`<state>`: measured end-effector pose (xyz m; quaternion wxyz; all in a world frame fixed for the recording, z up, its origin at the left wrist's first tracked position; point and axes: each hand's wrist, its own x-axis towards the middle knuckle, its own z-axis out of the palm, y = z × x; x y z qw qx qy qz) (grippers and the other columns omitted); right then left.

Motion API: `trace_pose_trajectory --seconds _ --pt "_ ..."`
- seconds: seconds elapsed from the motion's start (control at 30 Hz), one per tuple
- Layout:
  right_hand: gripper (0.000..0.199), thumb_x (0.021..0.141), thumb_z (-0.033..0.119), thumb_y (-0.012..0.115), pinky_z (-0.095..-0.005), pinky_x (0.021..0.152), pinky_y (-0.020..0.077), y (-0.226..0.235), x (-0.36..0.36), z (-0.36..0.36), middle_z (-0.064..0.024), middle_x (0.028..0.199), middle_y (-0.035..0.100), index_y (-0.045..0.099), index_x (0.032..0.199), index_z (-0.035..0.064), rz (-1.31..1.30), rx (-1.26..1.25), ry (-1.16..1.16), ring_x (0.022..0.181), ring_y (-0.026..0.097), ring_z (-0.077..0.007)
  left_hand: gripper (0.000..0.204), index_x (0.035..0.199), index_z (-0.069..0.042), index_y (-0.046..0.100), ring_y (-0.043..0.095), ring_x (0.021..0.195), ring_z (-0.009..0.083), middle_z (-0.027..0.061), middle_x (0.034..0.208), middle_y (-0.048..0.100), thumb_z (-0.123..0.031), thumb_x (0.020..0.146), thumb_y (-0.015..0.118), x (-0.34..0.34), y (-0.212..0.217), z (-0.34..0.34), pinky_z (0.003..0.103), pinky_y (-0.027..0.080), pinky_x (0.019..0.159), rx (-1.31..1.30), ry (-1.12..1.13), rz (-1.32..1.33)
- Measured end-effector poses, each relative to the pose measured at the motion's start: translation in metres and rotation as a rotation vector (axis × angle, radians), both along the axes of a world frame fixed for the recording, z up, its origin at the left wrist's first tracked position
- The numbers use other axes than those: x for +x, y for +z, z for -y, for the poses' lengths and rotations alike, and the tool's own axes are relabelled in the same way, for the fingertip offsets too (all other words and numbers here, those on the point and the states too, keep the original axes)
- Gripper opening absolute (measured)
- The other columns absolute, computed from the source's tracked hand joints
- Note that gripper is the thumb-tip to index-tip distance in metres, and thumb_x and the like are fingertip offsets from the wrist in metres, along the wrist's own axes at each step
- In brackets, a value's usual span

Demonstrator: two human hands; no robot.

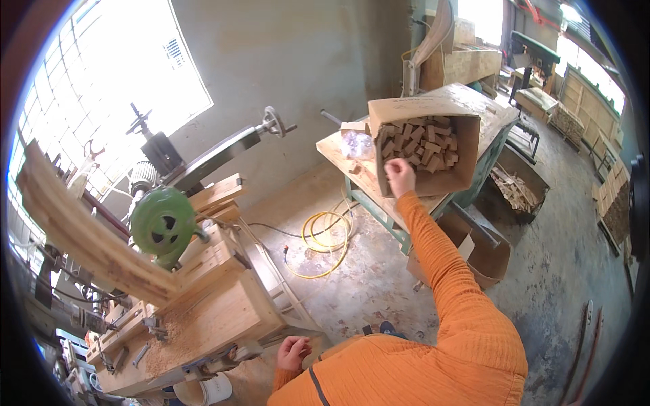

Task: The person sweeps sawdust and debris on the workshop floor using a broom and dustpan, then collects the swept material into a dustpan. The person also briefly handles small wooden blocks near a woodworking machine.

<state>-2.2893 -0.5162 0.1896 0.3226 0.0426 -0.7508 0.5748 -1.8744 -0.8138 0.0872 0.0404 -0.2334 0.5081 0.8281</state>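
My right arm, in an orange sleeve, stretches to a cardboard box lying on its side on a workbench. Its open mouth faces me and shows a heap of small wooden blocks. At the box's lower left edge is my right hand, its fingers curled; whether they grip the rim or a block is hidden. Low in the picture, close to my body, my left hand is loosely closed with nothing visible in it. It is nearest to the edge of a wooden machine table.
A green-hubbed machine with a handwheel stands at left. Coiled yellow hose lies on the floor before the workbench. Beneath and beside the bench are an open carton and a box of wood scraps.
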Motion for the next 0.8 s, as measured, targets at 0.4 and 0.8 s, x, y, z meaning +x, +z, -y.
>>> trace_pose_trajectory --seconds 0.4,0.8 --pt "0.048 0.068 0.024 0.064 -0.0351 0.074 0.0477 -0.064 -0.088 -0.079 -0.0191 0.091 0.060 0.050 0.108 0.0008 0.335 0.264 0.222 0.083 0.059 -0.0306 0.020 0.102 -0.002 0.050 0.055 0.083 0.0160 0.0080 0.096 0.057 -0.015 0.086 0.050 -0.173 0.043 -0.122 0.031 0.046 0.074 -0.119 -0.207 -0.107" --pt "0.034 0.074 0.015 0.063 -0.0266 0.063 0.0478 -0.061 -0.035 -0.017 -0.0083 0.092 0.059 0.053 0.102 -0.0021 0.282 -0.131 0.558 0.073 0.057 -0.0135 0.030 0.113 -0.011 0.040 0.052 0.083 0.0234 0.0070 0.092 0.050 -0.019 0.085 0.049 -0.248 0.054 -0.179 0.037 0.044 0.069 0.274 0.201 -0.011"
